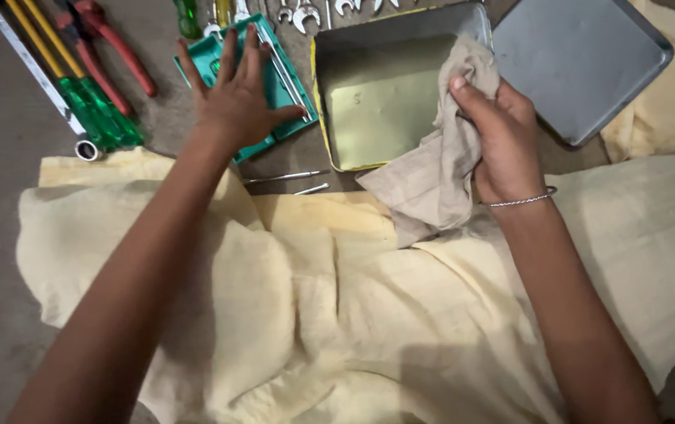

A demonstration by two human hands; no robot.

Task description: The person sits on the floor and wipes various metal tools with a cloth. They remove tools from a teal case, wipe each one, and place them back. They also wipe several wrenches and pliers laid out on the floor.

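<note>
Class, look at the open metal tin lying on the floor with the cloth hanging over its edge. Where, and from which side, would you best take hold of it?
Grip the open rectangular metal tin by its near-left rim, coming from above, probably. That wall is upright, thin and bare, so thumb and fingers can pinch it. The right side is taken by the beige rag held in the right hand, and the grey metal lid lies close beyond.

place: workshop floor | evidence: screwdrivers (94, 110); pliers (109, 43); spanners (306, 12) (laid out loose); metal tin (376, 102)

Dim, warm light from above; soft shadows under the arms, slight blur, edges stretched.
</note>
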